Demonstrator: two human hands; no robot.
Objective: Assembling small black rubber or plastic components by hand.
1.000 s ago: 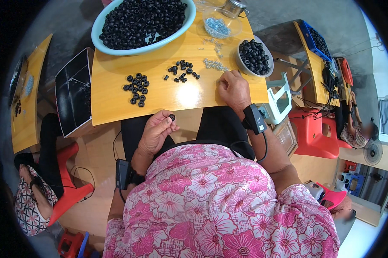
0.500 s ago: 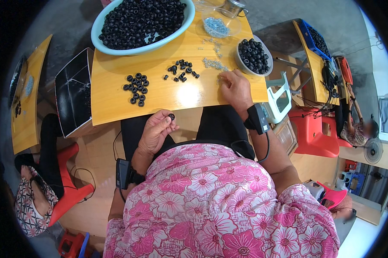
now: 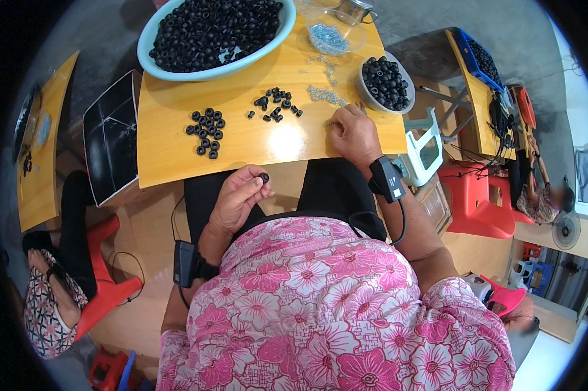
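Hands unchanged: your left hand [image 3: 236, 199] still pinches a black rubber ring [image 3: 264, 177] below the wooden table [image 3: 170, 153]; right hand [image 3: 352, 133], fingers curled, now picks at small metal pieces [image 3: 325, 96] on the table edge.

Since a second ago our right hand [image 3: 352, 133] has slid a little toward the scattered small clear parts [image 3: 325, 96] on the surface [image 3: 176, 153], and its fingers now touch them. Our left hand [image 3: 236, 199] has hardly shifted.

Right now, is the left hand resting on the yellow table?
No, the left hand is off the yellow table, over the lap, pinching a small black ring.
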